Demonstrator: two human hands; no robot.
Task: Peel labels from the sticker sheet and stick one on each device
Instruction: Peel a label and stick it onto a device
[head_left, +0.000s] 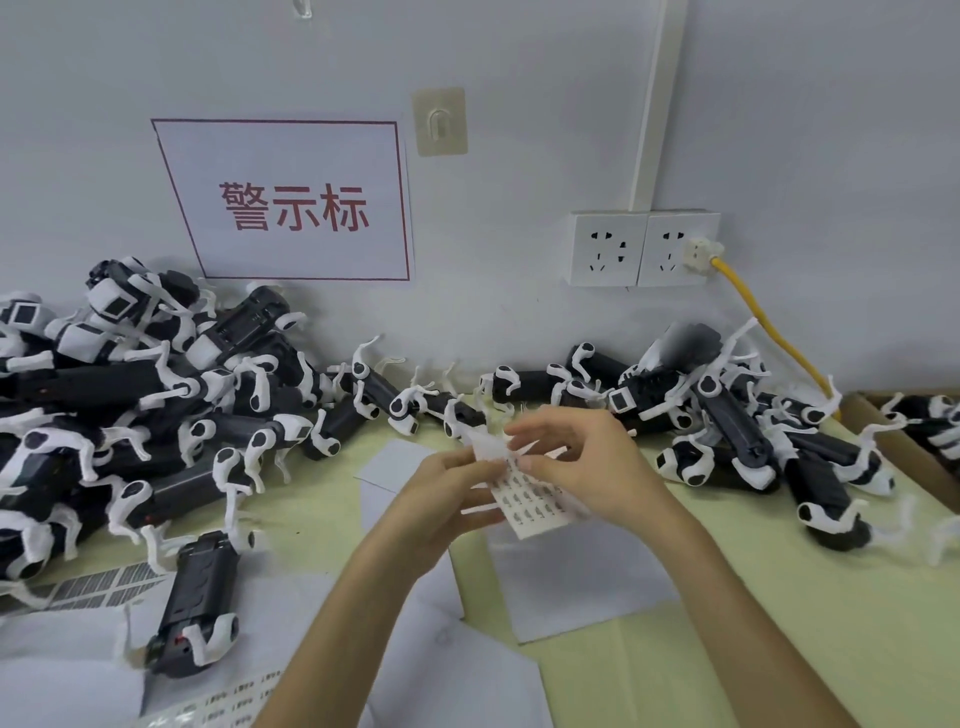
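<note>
Over the bench (779, 597), between the device piles (156, 395), fingers of the left hand (452, 493) grip the sticker sheet (530, 501) steady so fingers of the right hand (582, 457), pinching its far edge, can probably start peeling.

Bare L grip (457, 491), R grip (587, 467), forearms (358, 613)

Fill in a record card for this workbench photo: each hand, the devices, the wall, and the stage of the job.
left hand: holds the sticker sheet by its left side
right hand: pinches at the sheet's upper edge
devices: black and white; left heap and right heap along the wall; lone device lying front left
wall: red-lettered sign, double socket, yellow cable plugged in
stage: picking a label; no device in hand
</note>
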